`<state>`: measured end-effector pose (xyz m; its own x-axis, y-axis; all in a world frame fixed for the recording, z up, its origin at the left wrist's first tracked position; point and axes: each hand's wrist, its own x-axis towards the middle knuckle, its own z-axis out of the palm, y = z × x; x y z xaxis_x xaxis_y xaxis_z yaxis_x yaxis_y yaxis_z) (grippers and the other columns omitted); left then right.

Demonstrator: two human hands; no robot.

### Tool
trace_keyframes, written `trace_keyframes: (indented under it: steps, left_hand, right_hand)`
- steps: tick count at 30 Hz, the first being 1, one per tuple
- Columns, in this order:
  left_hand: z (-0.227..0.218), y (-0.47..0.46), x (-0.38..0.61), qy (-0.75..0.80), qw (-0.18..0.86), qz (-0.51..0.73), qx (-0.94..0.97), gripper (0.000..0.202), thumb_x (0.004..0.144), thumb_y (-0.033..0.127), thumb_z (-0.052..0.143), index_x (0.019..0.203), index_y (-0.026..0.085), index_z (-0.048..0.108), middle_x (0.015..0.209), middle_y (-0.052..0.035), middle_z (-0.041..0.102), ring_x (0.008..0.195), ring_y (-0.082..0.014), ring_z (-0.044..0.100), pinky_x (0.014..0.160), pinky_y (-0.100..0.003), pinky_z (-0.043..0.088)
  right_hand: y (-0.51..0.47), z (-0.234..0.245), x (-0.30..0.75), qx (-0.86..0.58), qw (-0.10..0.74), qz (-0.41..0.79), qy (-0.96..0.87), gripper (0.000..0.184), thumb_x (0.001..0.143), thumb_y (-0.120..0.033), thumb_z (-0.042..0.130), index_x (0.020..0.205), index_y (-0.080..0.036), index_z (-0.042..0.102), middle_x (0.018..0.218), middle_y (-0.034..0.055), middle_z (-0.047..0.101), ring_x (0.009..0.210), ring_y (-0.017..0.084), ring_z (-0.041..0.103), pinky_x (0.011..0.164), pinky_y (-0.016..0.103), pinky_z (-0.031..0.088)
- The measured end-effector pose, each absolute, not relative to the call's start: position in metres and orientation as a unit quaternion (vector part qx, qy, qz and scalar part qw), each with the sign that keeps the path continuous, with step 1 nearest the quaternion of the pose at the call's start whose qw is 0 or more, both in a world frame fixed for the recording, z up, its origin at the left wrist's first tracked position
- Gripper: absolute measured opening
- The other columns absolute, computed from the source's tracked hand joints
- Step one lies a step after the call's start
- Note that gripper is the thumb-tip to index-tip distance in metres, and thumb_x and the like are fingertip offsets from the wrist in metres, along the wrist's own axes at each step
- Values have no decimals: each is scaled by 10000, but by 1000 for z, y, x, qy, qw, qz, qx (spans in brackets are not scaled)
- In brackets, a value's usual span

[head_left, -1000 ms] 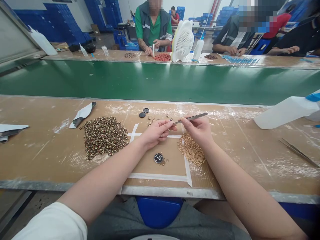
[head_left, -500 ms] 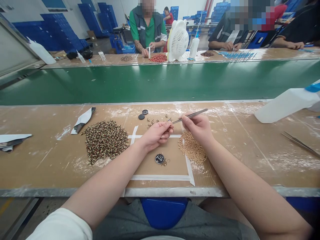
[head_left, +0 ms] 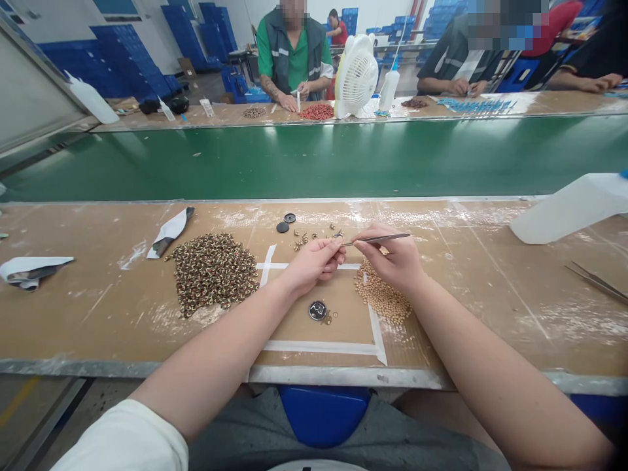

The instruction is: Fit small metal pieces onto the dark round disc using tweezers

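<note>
My right hand (head_left: 392, 261) is closed round metal tweezers (head_left: 377, 239), whose tips point left to the fingertips of my left hand (head_left: 314, 261). My left hand pinches a very small part that I cannot make out. Both hands hover over a white taped square (head_left: 321, 347) on the brown worktable (head_left: 88, 307). Under my right hand lies a pile of tan beads (head_left: 385, 297). Left of my left hand is a heap of dark patterned beads (head_left: 210, 269). A small dark round dish (head_left: 317, 310) sits below my hands. A few tiny finished pieces (head_left: 314, 235) lie just beyond them.
Two black discs (head_left: 286, 222) lie near the table's far edge. A white squeeze bottle (head_left: 569, 206) lies at the right, spare tweezers (head_left: 596, 281) beside it. Folded paper bags (head_left: 171, 230) lie left. Beyond runs a green conveyor belt (head_left: 314, 160); other people work behind it beside a white fan (head_left: 357, 75).
The tweezers have tilted down from slanting up to nearly level, tips still at my left fingertips. My hands stay in the same place over the taped square.
</note>
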<state>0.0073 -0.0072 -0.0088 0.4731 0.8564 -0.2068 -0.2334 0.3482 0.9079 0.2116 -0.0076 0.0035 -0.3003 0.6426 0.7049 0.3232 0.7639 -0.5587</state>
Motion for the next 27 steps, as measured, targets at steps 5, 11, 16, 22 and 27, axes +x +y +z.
trace_keyframes:
  steps: [5,11,16,22,27]
  left_hand:
    - [-7,-9,7,355,739,368,440,359,947,489,672,869,147,596,733,25,525,460,-12,270,423,-168,133]
    - [-8,-9,7,350,737,373,442,358,945,482,679,865,144,593,746,27,525,462,-9,268,424,-170,135]
    - [-10,-9,8,344,731,384,448,362,947,488,676,881,139,607,761,25,528,464,-7,273,427,-170,141]
    - [-7,-12,10,358,715,402,446,362,945,481,670,872,130,622,749,21,535,456,-8,264,426,-180,143]
    - [-9,-11,10,359,716,403,443,353,943,476,678,878,131,637,752,21,540,457,-8,272,423,-178,147]
  right_hand:
    - [-8,3,211,-309,509,153,-789,71,981,-229,663,993,-230,734,794,30,678,677,152,586,610,321,446]
    - [-8,4,211,-317,504,148,-790,79,986,-231,658,970,-215,734,775,30,676,674,154,593,613,326,445]
    - [-9,4,210,-305,511,147,-790,79,978,-204,665,1006,-216,738,802,32,685,675,146,593,607,316,460]
    - [-11,6,209,-287,514,119,-800,102,969,-180,669,1033,-221,738,808,27,690,671,140,608,596,304,475]
    - [-10,5,208,-295,516,122,-795,79,970,-183,667,997,-216,733,793,24,685,670,141,605,600,307,474]
